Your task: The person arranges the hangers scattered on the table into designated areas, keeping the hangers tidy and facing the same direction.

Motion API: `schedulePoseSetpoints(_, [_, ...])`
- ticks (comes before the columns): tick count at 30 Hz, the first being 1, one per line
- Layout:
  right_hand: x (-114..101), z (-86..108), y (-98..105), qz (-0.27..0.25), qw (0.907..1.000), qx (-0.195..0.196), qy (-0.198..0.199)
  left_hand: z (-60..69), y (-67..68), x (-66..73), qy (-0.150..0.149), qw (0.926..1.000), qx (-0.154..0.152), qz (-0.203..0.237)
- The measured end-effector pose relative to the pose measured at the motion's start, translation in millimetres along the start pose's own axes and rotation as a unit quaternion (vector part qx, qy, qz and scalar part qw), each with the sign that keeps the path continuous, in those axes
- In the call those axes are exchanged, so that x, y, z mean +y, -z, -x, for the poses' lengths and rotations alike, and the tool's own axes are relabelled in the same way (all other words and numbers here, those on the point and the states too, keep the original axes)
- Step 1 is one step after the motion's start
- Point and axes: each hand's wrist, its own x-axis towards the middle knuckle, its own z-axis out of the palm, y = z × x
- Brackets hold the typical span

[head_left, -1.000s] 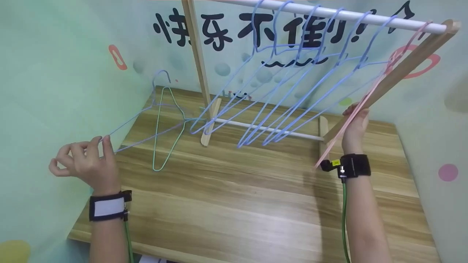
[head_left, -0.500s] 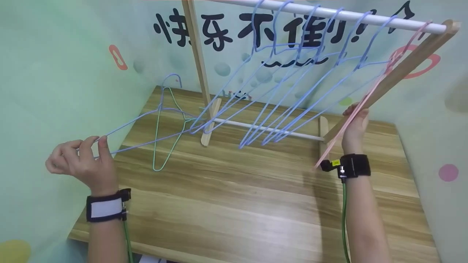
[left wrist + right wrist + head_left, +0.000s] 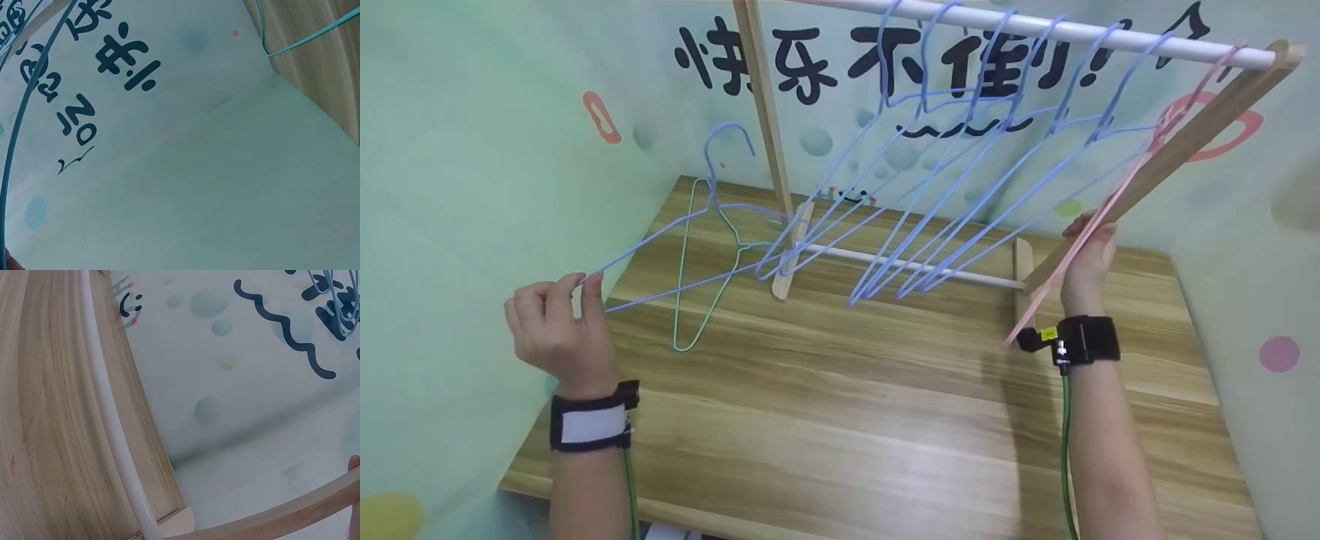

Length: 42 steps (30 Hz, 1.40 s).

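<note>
My left hand [image 3: 561,330] pinches one end of a blue wire hanger [image 3: 660,231] between thumb and fingers. The hanger is held out toward the rack, its hook [image 3: 727,127] upward, left of the left wooden post [image 3: 765,105] and below the top rod. Part of a blue hanger wire [image 3: 19,112] and a fingertip show in the left wrist view. My right hand [image 3: 1089,262] grips the right wooden post [image 3: 1192,139] low down; fingers [image 3: 354,495] appear behind it in the right wrist view. Several blue hangers [image 3: 900,202] and a pink hanger [image 3: 1080,240] hang from the white top rod [image 3: 1080,31].
A mint-green hanger [image 3: 682,274] lies on the wooden table [image 3: 825,420] beside the rack's left foot [image 3: 782,285]. The rack's lower white rod [image 3: 870,259] runs between its feet. Printed walls [image 3: 510,150] close in the left, back and right.
The left hand has shifted slightly right after a small move left. The held hanger's hook has risen and moved right, closer to the left post. The right hand stays put.
</note>
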Motion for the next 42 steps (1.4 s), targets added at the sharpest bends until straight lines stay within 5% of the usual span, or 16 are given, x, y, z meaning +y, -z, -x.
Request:
schedulePoseSetpoints(12, [0, -0.7, -1, 0.006, 1.0, -0.001, -0.002, -3.8, -12.3, 33.7, -0.011, 0.9982, -0.01, 0.058])
schedulePoseSetpoints(26, [0, -0.1, 0, 0.01, 0.9998, 0.004, -0.014, -7.1, -28.4, 66.6, -0.011, 0.9931, -0.056, 0.102])
schedulePoseSetpoints(42, [1, -3.3, -1, -0.013, 0.9998, -0.01, 0.008, -16.6, -57.3, 111.6, -0.063, 0.9821, -0.044, 0.172])
